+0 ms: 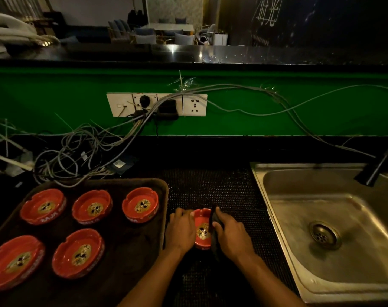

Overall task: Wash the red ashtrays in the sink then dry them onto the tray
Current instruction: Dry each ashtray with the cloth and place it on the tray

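While the left hand (181, 231) curls its grip round the left rim of a red ashtray (203, 229), the right hand (230, 234) closes its grip on a dark cloth (216, 222) pressed against the ashtray's right side. The ashtray sits between the two hands on the dark dotted mat (221, 191) of the tabletop, between the tray (131, 262) and the sink (321, 218). It is round and glossy red, with notches in its rim and a gold and black emblem on its floor; white lettering runs along its outer wall, too small here to read. Five matching ashtrays stand upright on the brown tray to the left, three behind and two in front; the back-left ashtray (43, 206) reads "RAJA" on its wall.
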